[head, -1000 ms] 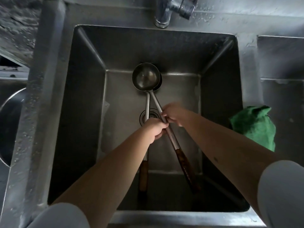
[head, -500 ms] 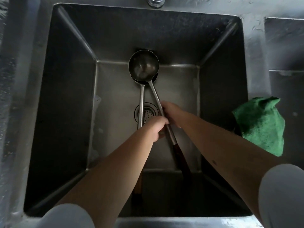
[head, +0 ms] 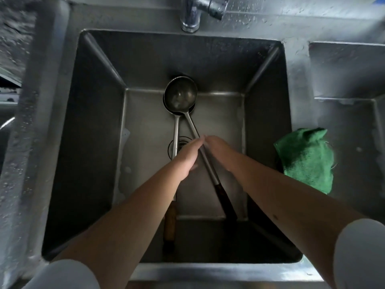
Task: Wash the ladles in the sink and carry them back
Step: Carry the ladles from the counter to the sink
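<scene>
My left hand [head: 187,157] and right hand [head: 216,149] both touch the upper ladle [head: 180,94] shaft, grip unclear, both ladles stacked on the sink [head: 100,142] floor, tap [head: 190,17] dry, so washing and carry-back remain.

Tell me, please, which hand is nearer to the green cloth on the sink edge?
Right. The right hand is over the basin beside the green cloth; the left hand lies beyond it.

Two steel ladles [head: 180,97] with dark wooden grips in the sink [head: 93,142]; bowls stacked at far wall, handles splayed.
</scene>
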A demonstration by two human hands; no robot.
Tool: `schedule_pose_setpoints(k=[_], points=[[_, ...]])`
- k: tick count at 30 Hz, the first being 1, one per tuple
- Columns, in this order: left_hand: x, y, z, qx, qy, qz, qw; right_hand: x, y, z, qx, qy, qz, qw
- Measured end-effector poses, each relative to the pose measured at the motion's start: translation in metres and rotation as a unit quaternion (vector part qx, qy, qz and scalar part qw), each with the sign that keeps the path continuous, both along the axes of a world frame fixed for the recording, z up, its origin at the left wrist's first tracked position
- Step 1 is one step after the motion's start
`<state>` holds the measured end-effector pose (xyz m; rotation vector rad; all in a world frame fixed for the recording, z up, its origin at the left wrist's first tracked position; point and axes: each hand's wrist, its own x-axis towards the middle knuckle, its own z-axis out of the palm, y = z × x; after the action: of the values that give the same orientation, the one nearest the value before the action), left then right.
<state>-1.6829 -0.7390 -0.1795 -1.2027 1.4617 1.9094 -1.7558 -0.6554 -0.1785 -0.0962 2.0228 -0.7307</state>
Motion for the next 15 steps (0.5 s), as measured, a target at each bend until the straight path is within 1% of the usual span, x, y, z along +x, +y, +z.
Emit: schedule_pose_setpoints(k=[2,3,5,7,9,10,13,15], points=[[0.001,-0.008,0.021,-0.042,0.044,-0.017,0.998,0.004,0.001,0.021,0.025,0.015,0.049,0.998],[0.003,-0.013,0.034,-0.068,0.067,-0.035,0.995,0.007,0.001,0.034,0.037,0.039,0.076,0.996],[0.009,-0.022,0.066,-0.133,0.12,-0.102,0.979,0.015,0.003,0.065,0.031,0.049,0.054,0.997],[0.014,-0.033,0.086,-0.227,0.126,-0.177,0.949,0.021,0.005,0.095,0.025,0.069,0.081,0.994],[0.019,-0.044,0.11,-0.305,0.126,-0.216,0.919,0.027,0.006,0.129,0.019,0.104,0.126,0.986],[0.022,-0.048,0.126,-0.338,0.14,-0.23,0.902,0.03,0.006,0.147,0.015,0.121,0.147,0.981],[0.034,-0.061,0.17,-0.431,0.145,-0.286,0.844,0.039,0.009,0.193,0.01,0.191,0.196,0.962],[0.045,-0.067,0.194,-0.466,0.145,-0.314,0.814,0.045,0.014,0.214,0.026,0.225,0.227,0.947]])
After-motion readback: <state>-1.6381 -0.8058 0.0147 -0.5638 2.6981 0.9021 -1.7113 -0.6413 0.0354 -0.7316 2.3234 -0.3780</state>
